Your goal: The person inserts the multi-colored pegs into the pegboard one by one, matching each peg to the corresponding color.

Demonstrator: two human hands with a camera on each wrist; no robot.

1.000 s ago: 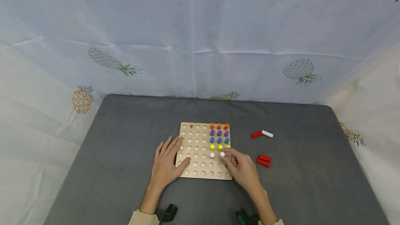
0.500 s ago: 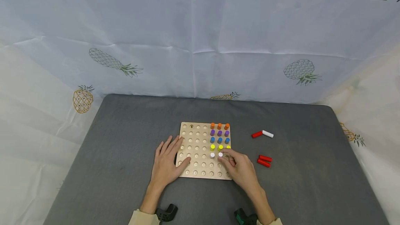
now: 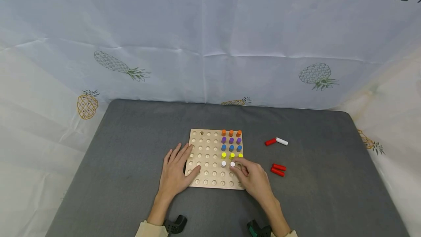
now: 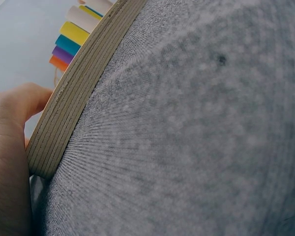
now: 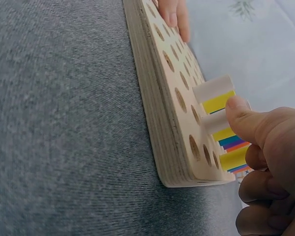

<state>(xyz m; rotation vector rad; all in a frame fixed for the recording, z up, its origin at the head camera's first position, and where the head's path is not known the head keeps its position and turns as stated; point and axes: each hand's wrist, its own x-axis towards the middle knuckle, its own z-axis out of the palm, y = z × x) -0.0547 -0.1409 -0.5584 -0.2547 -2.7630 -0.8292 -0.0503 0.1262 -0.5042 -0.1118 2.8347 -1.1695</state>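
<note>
A wooden pegboard (image 3: 206,145) with rows of round holes lies on the grey table. Three columns of pegs stand at its right side: orange (image 3: 231,133), purple (image 3: 231,140), blue (image 3: 231,148) and yellow (image 3: 223,155) rows. One white peg (image 3: 223,164) stands upright below the yellow ones. Beside it, my right hand (image 3: 254,178) pinches a second white peg (image 5: 215,121) between thumb and index finger, upright at a hole; how deep it sits is hard to tell. My left hand (image 3: 175,173) rests with spread, straight fingers on the board's left edge.
Right of the board, a red peg (image 3: 270,142) touches a loose white peg (image 3: 281,141), both lying flat. Two more red pegs (image 3: 278,169) lie together nearer the front. A pale cloth with pineapple prints (image 3: 210,76) hangs behind the table.
My right hand has shifted slightly left with the white peg, which now appears slightly lower at its hole. The left hand has stayed still on the board.
</note>
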